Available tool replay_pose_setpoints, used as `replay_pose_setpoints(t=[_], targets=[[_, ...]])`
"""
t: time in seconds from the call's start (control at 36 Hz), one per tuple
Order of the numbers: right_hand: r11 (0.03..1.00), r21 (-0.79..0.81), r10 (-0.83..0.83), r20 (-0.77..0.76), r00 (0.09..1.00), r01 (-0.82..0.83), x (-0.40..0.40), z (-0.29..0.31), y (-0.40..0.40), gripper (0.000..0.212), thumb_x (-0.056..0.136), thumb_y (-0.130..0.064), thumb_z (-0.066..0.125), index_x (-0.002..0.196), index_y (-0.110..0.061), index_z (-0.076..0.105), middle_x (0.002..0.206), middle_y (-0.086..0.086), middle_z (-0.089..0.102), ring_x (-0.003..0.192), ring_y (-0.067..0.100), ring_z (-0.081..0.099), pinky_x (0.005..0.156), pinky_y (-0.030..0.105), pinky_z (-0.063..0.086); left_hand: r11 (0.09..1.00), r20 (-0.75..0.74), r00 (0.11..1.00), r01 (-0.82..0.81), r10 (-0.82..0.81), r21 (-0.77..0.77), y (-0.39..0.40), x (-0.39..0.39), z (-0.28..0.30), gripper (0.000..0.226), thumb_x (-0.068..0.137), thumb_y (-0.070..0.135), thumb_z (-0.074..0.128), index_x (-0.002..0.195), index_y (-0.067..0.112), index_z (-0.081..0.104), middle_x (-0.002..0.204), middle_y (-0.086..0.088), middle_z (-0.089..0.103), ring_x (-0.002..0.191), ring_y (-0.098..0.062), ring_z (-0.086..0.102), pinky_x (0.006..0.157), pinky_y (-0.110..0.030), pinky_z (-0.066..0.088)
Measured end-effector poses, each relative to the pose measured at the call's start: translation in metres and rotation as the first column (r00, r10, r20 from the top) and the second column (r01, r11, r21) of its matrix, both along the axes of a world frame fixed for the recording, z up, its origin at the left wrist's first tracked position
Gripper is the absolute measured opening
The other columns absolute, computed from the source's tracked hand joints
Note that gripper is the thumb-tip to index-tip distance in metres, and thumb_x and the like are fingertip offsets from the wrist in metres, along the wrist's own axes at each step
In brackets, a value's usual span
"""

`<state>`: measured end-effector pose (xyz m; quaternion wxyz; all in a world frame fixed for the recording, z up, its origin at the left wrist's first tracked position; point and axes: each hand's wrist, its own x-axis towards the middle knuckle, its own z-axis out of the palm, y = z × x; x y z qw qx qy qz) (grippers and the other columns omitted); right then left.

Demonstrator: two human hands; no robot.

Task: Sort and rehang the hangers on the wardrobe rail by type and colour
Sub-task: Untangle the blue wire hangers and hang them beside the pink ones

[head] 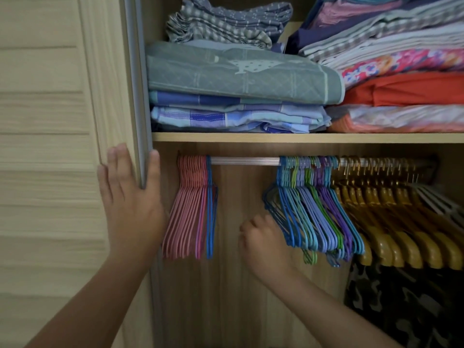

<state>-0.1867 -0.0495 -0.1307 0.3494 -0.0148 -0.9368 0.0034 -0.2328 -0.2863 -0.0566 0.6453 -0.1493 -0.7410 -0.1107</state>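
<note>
Mid-sort: the right hand (263,237), fingers curled, reaches the leftmost blue hanger (281,212) of the mixed bunch mid-rail (244,161); whether it grips is blurred. Pink hangers (185,207) crowd the rail's left end. The left hand (130,197), fingers straight, braces the door (50,121). Next, likely: lift that hanger clear.
</note>
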Motion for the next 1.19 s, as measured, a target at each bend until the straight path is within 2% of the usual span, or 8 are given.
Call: replay_pose_setpoints(t=[0.06,0.14,0.22,0.33,0.58,0.83,1.06,1.19], targets=[[0.981,0.143,-0.123,-0.067,0.990,0.132,0.012,0.013,0.020,0.021,0.059,-0.003,0.077,0.076,-0.011,0.067,0.080,0.008,0.060,0.081,0.031,0.052,0.067,0.040,0.044,1.000,0.011,1.000,0.006,-0.006,-0.004,-0.002,0.002,-0.006,0.076,0.081,-0.015,0.055,0.153,0.008,0.044,0.159,-0.040,0.017,0.152,-0.053,0.013,0.124,-0.063,0.011],[0.928,0.239,-0.269,-0.107,0.957,0.287,0.022,0.028,0.042,0.020,0.058,-0.005,0.075,0.071,-0.010,0.061,0.075,0.013,0.058,0.078,0.032,0.051,0.067,0.042,0.038,0.999,0.025,0.999,0.048,-0.048,0.007,-0.002,0.005,-0.005,0.065,0.083,-0.013,0.056,0.144,0.008,0.057,0.159,-0.039,0.018,0.151,-0.054,0.014,0.126,-0.059,0.009],[0.882,0.332,-0.362,0.025,0.932,0.334,0.023,0.034,0.049,0.020,0.071,-0.014,0.073,0.089,-0.009,0.066,0.089,0.015,0.062,0.090,0.034,0.052,0.078,0.045,0.040,0.996,0.021,0.996,0.091,-0.092,0.019,-0.002,0.005,-0.006,0.055,0.085,-0.012,0.058,0.136,0.008,0.064,0.160,-0.038,0.019,0.152,-0.053,0.014,0.126,-0.058,0.010],[0.826,0.452,-0.447,0.161,0.880,0.337,0.026,0.036,0.047,0.038,0.092,-0.021,0.055,0.127,-0.008,0.050,0.124,0.016,0.055,0.116,0.035,0.044,0.095,0.046,0.033,0.993,0.035,0.992,0.117,-0.117,0.025,-0.003,0.006,-0.006,0.043,0.085,-0.011,0.061,0.124,0.004,0.069,0.159,-0.038,0.019,0.150,-0.055,0.015,0.126,-0.057,0.009],[0.769,0.503,-0.536,0.167,0.828,0.396,0.021,0.037,0.046,0.051,0.094,-0.023,0.056,0.139,-0.003,0.042,0.123,0.015,0.061,0.117,0.034,0.049,0.098,0.045,0.033,0.991,0.017,0.992,0.128,-0.129,0.022,-0.003,0.003,-0.008,0.018,0.082,-0.013,0.066,0.097,-0.003,0.070,0.157,-0.041,0.022,0.147,-0.057,0.019,0.121,-0.065,0.019],[0.815,0.417,-0.502,0.159,0.850,0.403,0.020,0.043,0.046,0.043,0.092,-0.014,0.059,0.131,-0.004,0.046,0.110,0.010,0.066,0.104,0.029,0.059,0.088,0.039,0.038,0.989,0.032,0.988,0.149,-0.150,0.020,-0.003,0.004,-0.006,0.009,0.080,-0.013,0.066,0.085,-0.006,0.068,0.154,-0.044,0.024,0.143,-0.063,0.024,0.118,-0.067,0.021],[0.943,0.141,-0.311,0.055,0.949,0.301,0.021,0.072,0.039,0.038,0.092,-0.010,0.057,0.127,-0.010,0.044,0.111,0.012,0.060,0.092,0.033,0.067,0.062,0.035,0.036,0.982,0.060,0.980,0.190,-0.191,0.016,-0.004,0.002,-0.020,0.009,0.082,-0.011,0.062,0.082,-0.006,0.069,0.153,-0.045,0.024,0.140,-0.065,0.026,0.117,-0.067,0.023],[0.974,-0.045,-0.217,0.072,0.974,0.220,-0.006,0.096,0.037,0.031,0.087,-0.002,0.057,0.118,-0.006,0.051,0.112,0.017,0.060,0.098,0.041,0.065,0.065,0.038,0.039,0.984,0.087,0.980,0.180,-0.180,0.013,-0.004,-0.001,-0.020,0.013,0.077,-0.015,0.067,0.083,-0.004,0.071,0.152,-0.045,0.025,0.139,-0.065,0.028,0.119,-0.066,0.023]])
